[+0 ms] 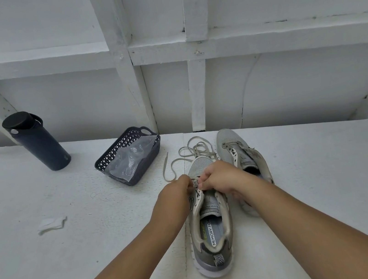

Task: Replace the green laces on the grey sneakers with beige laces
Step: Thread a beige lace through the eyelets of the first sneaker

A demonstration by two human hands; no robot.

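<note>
— Both forearms reach in from the near edge, and the near sneaker (210, 227) lies between them on the table (97, 237), heel toward the camera. What step is this?

— Threading, I'd say. No green lace shows anywhere, and a beige lace (184, 155) trails in loose loops past the toe, between the basket (111, 160) and the far sneaker (240, 152), so the new lace looks to be going in at the lower eyelets

— And the hands?

— The left hand (177, 192) has its fingers curled and seems to pinch the lace at the left eyelet row. The right hand (220, 177) is clenched right beside it over the tongue; it looks to be pinching lace as well, though the knuckles hide the fingertips

— What does the next move need?

— Probably finding the lace tip, feeding it through the next eyelet and drawing the slack from the loops ahead without snagging. The far sneaker's eyelets look empty, so it likely waits its turn
</note>
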